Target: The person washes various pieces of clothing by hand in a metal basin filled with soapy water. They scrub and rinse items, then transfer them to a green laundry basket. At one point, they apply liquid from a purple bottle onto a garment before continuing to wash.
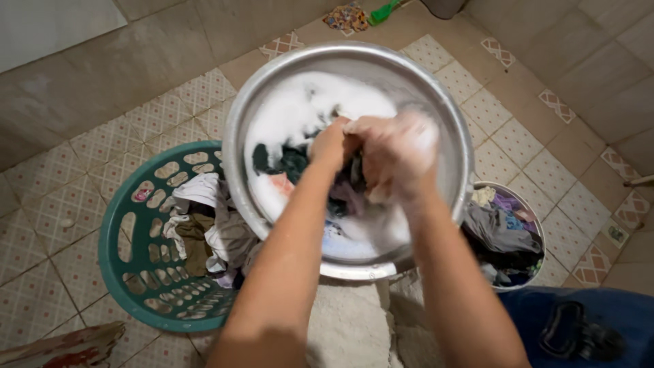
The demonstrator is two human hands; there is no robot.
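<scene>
Basin [238, 123] sits between laundry basket [112, 262] at left and, seemingly, bucket [535, 218] at right.

Both hands sit inside the metal basin [446, 116], left hand [332, 144] and right hand [395, 158] pressed together on dark wet clothes [294, 163]. Foam [300, 109] fills the far-left half of the bowl; the near-right inner wall is bare, so there's room there. Basin rim hems in any sideways exit, up is open. Left of the basin: green laundry basket [126, 272], packed with clothes and tucked under the rim. Right: smaller metal tub [535, 218], also full, just beside the basin. Tiled floor [524, 146] far right and floor left of the basket lie open. Green brush [383, 11] and a rag [346, 16] lie well apart at the far wall.
</scene>
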